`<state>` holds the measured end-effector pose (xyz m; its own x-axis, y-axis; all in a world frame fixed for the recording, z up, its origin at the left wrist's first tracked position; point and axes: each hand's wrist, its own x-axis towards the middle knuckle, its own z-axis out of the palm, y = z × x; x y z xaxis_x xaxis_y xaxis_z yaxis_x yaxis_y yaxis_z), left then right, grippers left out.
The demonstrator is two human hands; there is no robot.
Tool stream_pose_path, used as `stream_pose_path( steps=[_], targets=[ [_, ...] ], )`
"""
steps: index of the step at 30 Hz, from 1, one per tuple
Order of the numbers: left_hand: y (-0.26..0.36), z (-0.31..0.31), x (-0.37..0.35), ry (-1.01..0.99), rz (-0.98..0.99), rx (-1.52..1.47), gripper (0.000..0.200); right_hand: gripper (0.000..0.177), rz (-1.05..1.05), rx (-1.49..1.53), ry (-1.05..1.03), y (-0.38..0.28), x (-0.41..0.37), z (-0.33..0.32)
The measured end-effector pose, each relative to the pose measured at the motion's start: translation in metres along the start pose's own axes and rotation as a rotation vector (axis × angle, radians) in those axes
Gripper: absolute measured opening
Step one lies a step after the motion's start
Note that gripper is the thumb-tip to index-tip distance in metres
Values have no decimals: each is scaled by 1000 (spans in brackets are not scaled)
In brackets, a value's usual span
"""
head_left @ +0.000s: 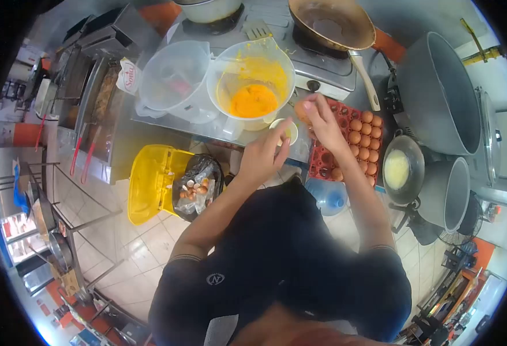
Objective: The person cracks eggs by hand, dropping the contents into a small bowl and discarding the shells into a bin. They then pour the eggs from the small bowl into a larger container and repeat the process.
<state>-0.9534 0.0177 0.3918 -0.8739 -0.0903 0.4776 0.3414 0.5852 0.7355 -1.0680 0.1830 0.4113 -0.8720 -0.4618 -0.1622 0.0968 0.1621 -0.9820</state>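
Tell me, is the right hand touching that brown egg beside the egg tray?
Touching. The head view shows the right hand with fingertips closed around the egg, no gap between them, next to the egg tray.

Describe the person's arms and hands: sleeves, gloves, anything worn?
The left hand and right hand are bare: no gloves, no watch or ring that shows. Short dark sleeves end above the elbows, each with a thin paler band at the hem. A small round white logo sits on the dark shirt near the left sleeve.
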Motion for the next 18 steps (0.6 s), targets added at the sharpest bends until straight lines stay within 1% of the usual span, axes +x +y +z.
stream_pose_path(
  steps=[1, 3, 4, 8, 10, 11, 13, 14, 16, 17, 18],
  targets=[
    [2, 8, 1, -47, -232, -100, 45, 41, 9, 0, -1, 9, 0, 0],
    [-16, 25, 4, -40, -241, -94, 44, 43, 270, 235, -170, 35, 1, -1],
    [-25, 32, 3, -27, -241, -82, 44, 40, 324, 253, -204, 38, -1, 0],
    [-46, 39, -6, -49, -192, -68, 46, 36, 348, 228, -272, 56, 1, -7],
    [-44, 34, -5, -134, -260, -31, 49, 37, 237, 9, -314, 57, 0, -7],
    [-49, 35, -5, -138, -262, -31, 49, 37, 240, 12, -313, 59, 1, -7],
    [-61, 40, -6, -102, -108, 93, 52, 38, 165, -189, -335, 63, 5, -8],
    [-66, 44, -8, -107, -111, 93, 52, 38, 169, -186, -335, 69, 6, -7],
    [-72, 49, -10, -169, -131, 187, 54, 39, -134, -423, -257, 77, 8, 2],
    [-76, 52, -12, -170, -132, 185, 54, 39, -132, -423, -256, 80, 9, 5],
    [-78, 55, -13, -155, -140, 206, 53, 40, -55, -496, -218, 78, 10, 10]
  ],
)
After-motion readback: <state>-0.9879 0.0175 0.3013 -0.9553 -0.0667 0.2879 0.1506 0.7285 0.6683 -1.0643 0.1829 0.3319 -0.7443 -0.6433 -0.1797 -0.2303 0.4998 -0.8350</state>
